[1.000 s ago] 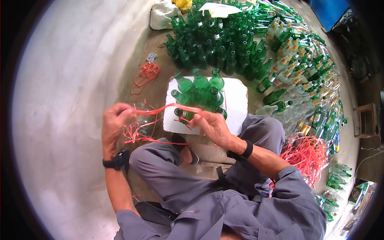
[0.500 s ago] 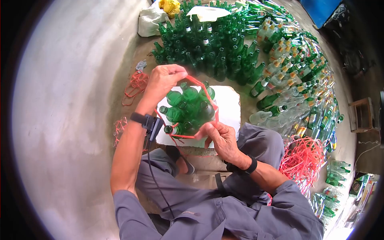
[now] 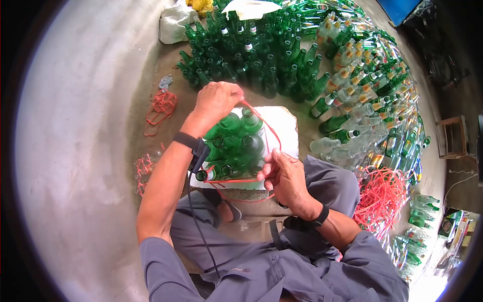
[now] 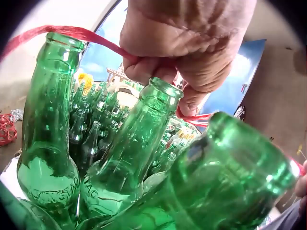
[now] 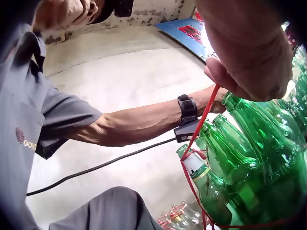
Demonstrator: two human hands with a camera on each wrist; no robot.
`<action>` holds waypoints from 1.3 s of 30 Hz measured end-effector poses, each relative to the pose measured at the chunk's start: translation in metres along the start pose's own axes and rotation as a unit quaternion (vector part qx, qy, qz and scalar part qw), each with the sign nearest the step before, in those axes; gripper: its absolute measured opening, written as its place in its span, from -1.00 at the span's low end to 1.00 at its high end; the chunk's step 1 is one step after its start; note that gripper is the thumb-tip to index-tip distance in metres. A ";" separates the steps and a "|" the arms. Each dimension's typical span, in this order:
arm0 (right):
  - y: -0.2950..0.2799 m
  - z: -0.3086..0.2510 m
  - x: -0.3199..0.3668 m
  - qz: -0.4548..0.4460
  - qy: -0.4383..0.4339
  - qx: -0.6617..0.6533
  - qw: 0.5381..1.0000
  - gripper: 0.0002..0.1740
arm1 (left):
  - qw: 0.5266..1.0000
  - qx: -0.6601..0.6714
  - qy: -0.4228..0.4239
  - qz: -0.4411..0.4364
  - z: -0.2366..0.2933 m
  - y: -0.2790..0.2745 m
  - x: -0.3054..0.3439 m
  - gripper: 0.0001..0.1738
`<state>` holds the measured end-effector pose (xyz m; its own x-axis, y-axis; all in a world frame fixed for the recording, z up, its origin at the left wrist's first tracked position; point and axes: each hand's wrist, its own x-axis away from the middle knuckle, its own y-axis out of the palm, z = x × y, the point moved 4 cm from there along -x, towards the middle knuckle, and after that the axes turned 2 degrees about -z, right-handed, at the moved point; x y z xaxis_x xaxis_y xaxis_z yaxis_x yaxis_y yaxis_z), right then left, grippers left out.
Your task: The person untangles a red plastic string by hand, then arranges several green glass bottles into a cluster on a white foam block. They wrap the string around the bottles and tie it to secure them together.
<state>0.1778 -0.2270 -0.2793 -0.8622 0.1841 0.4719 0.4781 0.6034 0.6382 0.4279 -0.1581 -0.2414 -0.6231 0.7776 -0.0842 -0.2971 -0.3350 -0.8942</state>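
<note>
Red plastic twine (image 3: 270, 130) forms a loop around a cluster of green glass bottles (image 3: 229, 143) standing on a white board (image 3: 287, 126). At the far side of the cluster my left hand (image 3: 214, 103) grips the twine; in the left wrist view its curled fingers are just above the bottle mouths. My right hand (image 3: 292, 183) holds the twine at the near right corner. One bottle with a white and green label (image 5: 199, 172) has twine running across its neck in the right wrist view. My left forearm hides part of the cluster.
Many green bottles (image 3: 246, 63) stand beyond the board, with clear bottles (image 3: 365, 103) along the right. A heap of red twine (image 3: 382, 196) lies beside the right knee. Tangled twine (image 3: 163, 103) and a white sack (image 3: 176, 24) are on the left, near the wall.
My left hand swung from the left side over to the far side of the bottles, carrying the twine around them. My right hand moved right and lower, and the loop now lies closer around the cluster.
</note>
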 end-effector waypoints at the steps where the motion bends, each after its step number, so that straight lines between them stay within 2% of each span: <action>1: -0.003 0.003 -0.002 0.014 0.018 -0.033 0.999 -0.62 | 1.000 0.001 0.000 -0.001 0.001 -0.001 0.000 -0.77; 4: -0.008 0.003 -0.006 0.045 0.030 -0.066 0.996 -0.65 | 0.999 -0.035 -0.001 -0.016 0.004 -0.002 0.001 -0.78; 6: -0.009 0.002 -0.007 0.041 0.032 -0.065 0.997 -0.67 | 0.997 0.046 -0.046 -0.040 0.002 -0.002 -0.001 -0.79; 7: -0.010 0.001 -0.008 0.039 0.033 -0.063 0.997 -0.68 | 0.997 0.046 -0.046 -0.040 0.002 -0.003 -0.002 -0.79; 10: -0.018 0.008 -0.014 0.078 0.027 -0.049 0.995 -0.70 | 0.999 0.008 -0.032 0.007 -0.001 -0.009 -0.003 -0.78; 13: -0.021 0.014 -0.015 0.094 0.052 -0.034 0.994 -0.72 | 0.998 -0.033 -0.041 -0.044 -0.013 -0.013 -0.001 -0.77; 15: -0.022 0.017 -0.017 0.096 0.054 -0.030 0.993 -0.73 | 0.986 -0.076 -0.101 -0.111 -0.016 -0.018 0.005 -0.74; 21: -0.024 0.017 -0.018 0.117 0.044 -0.004 0.992 -0.76 | 0.982 -0.067 -0.146 -0.098 -0.038 -0.034 0.014 -0.73; 23: -0.025 0.018 -0.020 0.124 0.035 0.003 0.992 -0.77 | 0.981 -0.004 -0.158 -0.111 -0.055 -0.031 0.019 -0.72; 25: -0.027 0.018 -0.022 0.132 0.014 0.013 0.991 -0.77 | 0.983 -0.004 -0.155 -0.102 -0.072 -0.030 0.028 -0.72; 28: -0.026 0.018 -0.023 0.127 0.003 0.036 0.991 -0.78 | 0.971 0.152 -0.162 -0.092 -0.093 -0.026 0.047 -0.77; 29: -0.026 0.018 -0.024 0.125 0.003 0.036 0.992 -0.78 | 0.971 0.151 -0.163 -0.091 -0.095 -0.027 0.053 -0.77; 31: -0.026 0.018 -0.025 0.122 0.000 0.054 0.991 -0.80 | 0.944 0.210 -0.245 -0.069 -0.102 -0.029 0.068 -0.79; 32: -0.026 0.019 -0.026 0.120 0.000 0.054 0.991 -0.80 | 0.944 0.209 -0.246 -0.067 -0.107 -0.029 0.075 -0.79; 34: -0.028 0.020 -0.028 0.131 -0.007 0.067 0.989 -0.81 | 0.903 0.314 -0.288 -0.061 -0.121 -0.021 0.090 -0.82; 39: -0.032 0.024 -0.037 0.145 -0.026 0.090 0.985 -0.79 | 0.891 0.357 -0.281 -0.022 -0.118 -0.011 0.128 -0.82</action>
<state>0.1900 -0.2347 -0.3313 -0.7030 0.4055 0.5843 0.6725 0.6463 0.3606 0.4366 0.0073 -0.2941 -0.8037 0.4766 0.3562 -0.5894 -0.7194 -0.3676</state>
